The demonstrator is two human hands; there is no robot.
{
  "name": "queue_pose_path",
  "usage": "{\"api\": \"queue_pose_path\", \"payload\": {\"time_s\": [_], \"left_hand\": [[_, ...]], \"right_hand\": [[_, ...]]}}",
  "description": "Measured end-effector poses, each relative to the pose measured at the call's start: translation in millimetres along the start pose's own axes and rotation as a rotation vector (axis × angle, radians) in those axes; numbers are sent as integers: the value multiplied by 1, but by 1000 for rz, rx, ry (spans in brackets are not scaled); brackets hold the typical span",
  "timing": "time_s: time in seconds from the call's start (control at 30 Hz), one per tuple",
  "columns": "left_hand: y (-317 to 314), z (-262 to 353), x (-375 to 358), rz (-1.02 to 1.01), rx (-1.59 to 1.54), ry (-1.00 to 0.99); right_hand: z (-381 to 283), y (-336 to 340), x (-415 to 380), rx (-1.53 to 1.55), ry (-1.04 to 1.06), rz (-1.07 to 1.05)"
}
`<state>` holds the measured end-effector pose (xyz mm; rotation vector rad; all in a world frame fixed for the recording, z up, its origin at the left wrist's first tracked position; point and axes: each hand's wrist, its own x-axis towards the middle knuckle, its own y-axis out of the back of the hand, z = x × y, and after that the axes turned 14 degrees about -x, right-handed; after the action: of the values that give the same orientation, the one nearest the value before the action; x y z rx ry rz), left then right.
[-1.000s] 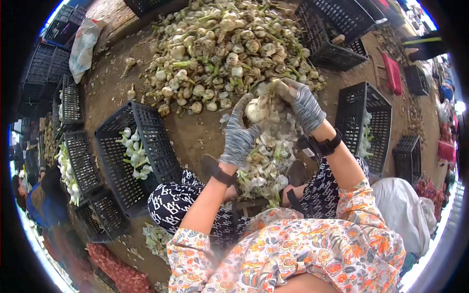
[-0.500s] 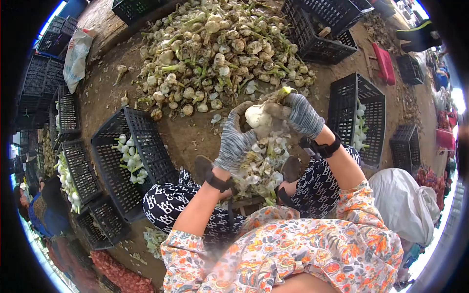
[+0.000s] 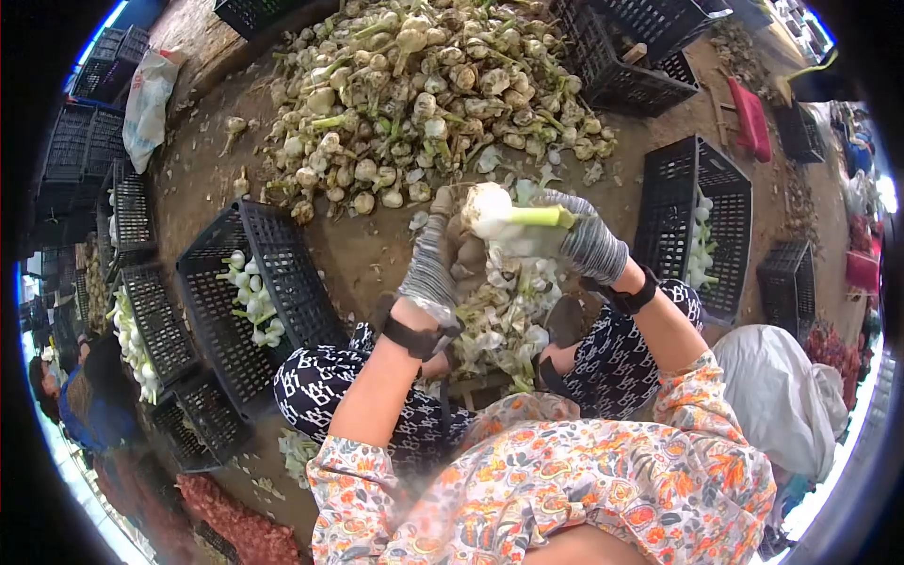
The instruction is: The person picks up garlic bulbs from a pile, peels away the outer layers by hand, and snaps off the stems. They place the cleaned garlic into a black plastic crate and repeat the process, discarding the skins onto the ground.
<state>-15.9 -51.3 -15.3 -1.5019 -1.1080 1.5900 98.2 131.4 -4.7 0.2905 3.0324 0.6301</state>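
A peeled white garlic bulb (image 3: 489, 211) with a thick green stem (image 3: 537, 217) is up between my hands, its root end pointing left. My left hand (image 3: 435, 254), in a grey striped glove, curls its fingers around the root side of the bulb. In a matching glove, my right hand (image 3: 595, 247) grips the bulb's stem side, and the cut stem end lies across its fingers. Loose peeled skins (image 3: 504, 315) lie heaped on the ground below, between my feet. Just beyond my hands spreads a large pile of unpeeled garlic (image 3: 414, 113).
Black crates holding peeled garlic stand at my left (image 3: 212, 311) and right (image 3: 664, 221). More black crates (image 3: 631, 80) stack behind the pile. A white sack (image 3: 782, 395) sits by my right side, a red stool (image 3: 749, 121) farther right. Another person (image 3: 85, 395) is at far left.
The garlic has turned so its green stem now points right instead of up and away. More clean white bulb shows. My left hand has moved slightly up and left.
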Motion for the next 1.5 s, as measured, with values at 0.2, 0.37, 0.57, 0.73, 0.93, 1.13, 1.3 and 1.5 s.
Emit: {"api": "queue_pose_path", "payload": {"time_s": [0.2,0.37,0.57,0.73,0.93,1.13,1.3,1.5], "left_hand": [[-11,-21,8,113,965,-1081],[-15,-23,8,150,1188,-843],[-9,-22,9,102,1103,-850],[-18,-13,-4,87,1080,-692],[-24,-5,-12,-132,1023,-581],[-22,-8,-7,-237,157,-421],[-5,2,5,145,-177,-553],[27,15,8,5,-416,-360]], "right_hand": [[-22,-4,1,79,-93,164],[-27,-13,-3,-30,-34,109],[-9,-9,-14,183,-207,133],[-11,0,-7,567,-388,103],[1,-1,4,1103,-955,71],[8,-13,-3,312,-724,-142],[-32,33,-21,728,-272,-377],[86,60,-30,-534,369,116]]}}
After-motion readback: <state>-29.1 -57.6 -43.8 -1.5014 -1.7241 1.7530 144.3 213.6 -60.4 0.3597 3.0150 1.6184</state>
